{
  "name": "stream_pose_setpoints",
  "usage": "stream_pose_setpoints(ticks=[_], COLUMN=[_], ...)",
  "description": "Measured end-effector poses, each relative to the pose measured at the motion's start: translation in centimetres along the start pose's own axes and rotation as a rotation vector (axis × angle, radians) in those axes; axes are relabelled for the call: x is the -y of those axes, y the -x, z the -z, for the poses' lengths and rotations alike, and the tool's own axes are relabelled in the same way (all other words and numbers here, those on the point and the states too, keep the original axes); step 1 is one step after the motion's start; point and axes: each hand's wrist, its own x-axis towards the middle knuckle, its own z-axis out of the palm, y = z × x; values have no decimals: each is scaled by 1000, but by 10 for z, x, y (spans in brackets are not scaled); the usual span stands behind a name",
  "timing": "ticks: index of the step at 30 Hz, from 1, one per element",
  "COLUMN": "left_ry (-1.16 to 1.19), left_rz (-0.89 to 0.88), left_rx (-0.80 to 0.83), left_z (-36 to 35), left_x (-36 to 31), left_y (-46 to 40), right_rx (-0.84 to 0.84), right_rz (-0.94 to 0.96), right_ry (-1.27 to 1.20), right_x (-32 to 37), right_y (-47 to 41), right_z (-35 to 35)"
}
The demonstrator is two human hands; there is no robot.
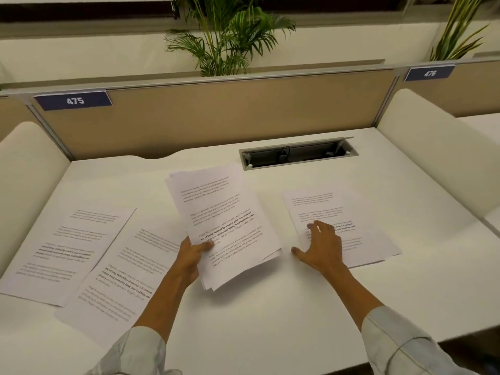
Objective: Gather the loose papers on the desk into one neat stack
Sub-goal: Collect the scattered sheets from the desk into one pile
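Observation:
My left hand (190,257) grips a loose bundle of printed sheets (221,220) by its lower left edge, thumb on top, lifted above the middle of the white desk (270,307). The bundle's edges are fanned and uneven. My right hand (320,246) rests with spread fingers on the lower left part of a printed sheet on the right (349,226), which lies flat. Two more printed sheets lie flat at the left: a far-left sheet (62,247) and a second sheet (121,282) overlapping its right edge, partly under my left forearm.
An open cable tray (297,154) is set into the desk at the back. A tan divider panel (203,117) labelled 475 closes the rear, with cream side partitions at left (24,180) and right (433,147). Potted palms stand behind.

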Motion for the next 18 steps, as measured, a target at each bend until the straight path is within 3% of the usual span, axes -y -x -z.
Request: stream_pose_setpoints(ticks=[2,11,14,18], left_ry=[-7,-24,-29,-37], left_rz=[8,32,34,47], left_rx=[10,38,38,35], left_z=[-7,-32,-35,-42], left_x=[2,3,3,7], left_y=[-2,-7,-9,-10], right_rx=[78,34,-100,-196], right_rz=[-30,-50,-127,-80], right_ry=[83,151,-61,-320], right_x=[-13,-11,-15,14], right_y=[7,1,-8,-10], right_z=[-11,5,27,64])
